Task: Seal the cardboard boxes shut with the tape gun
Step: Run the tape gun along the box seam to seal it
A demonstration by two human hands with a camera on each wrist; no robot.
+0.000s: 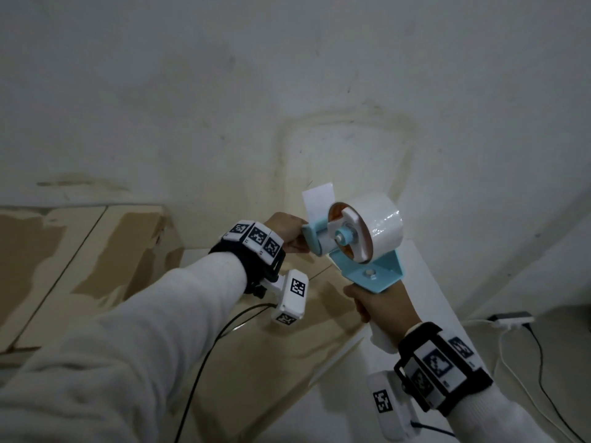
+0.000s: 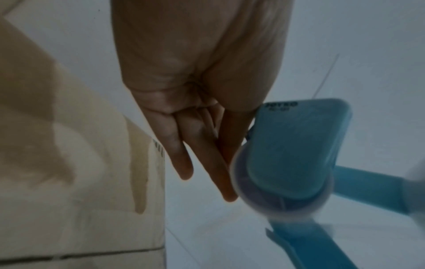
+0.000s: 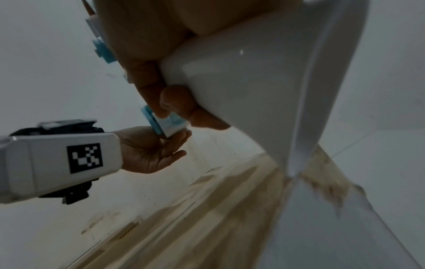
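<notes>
Left fingers point(image 2: 204, 160): extended and loosely together, tips against the front guard of the tape gun point(image 1: 351, 244); not wrapped round anything. Whether they pinch the tape end cannot be told.
Left hand point(image 1: 286, 233): raised at the gun's nose, likely to steady the head or free the tape tab before it is laid down.
Right fingers point(image 3: 177, 102): clenched round the white handle point(image 3: 253, 87) from beneath, a full grip that carries the tool's weight.
Right hand point(image 1: 382, 306): below the blue frame, holding the gun up in the air, clear of the boxes.
Tape gun: light blue frame, white handle, tilted with the nose toward the left hand; held up in front of the wall, above the far edge of the near box.
Tape roll point(image 1: 375, 225): white, mounted on the hub, appears nearly full.
Tape tab point(image 1: 319, 199): short free end standing up from the nose, stuck to nothing; ready to be started on a seam.
Near cardboard box point(image 1: 287, 343): directly under the hands, flaps lying down with the centre seam showing; no fresh strip is visible on it.
Second cardboard box point(image 1: 80, 266): beside it to the left, against the wall point(image 1: 287, 91), flaps down, surface paper torn in patches.
Cables point(image 1: 527, 362): on the floor at the right.
Step judged: preparation of the tape end; sealing not yet begun.
</notes>
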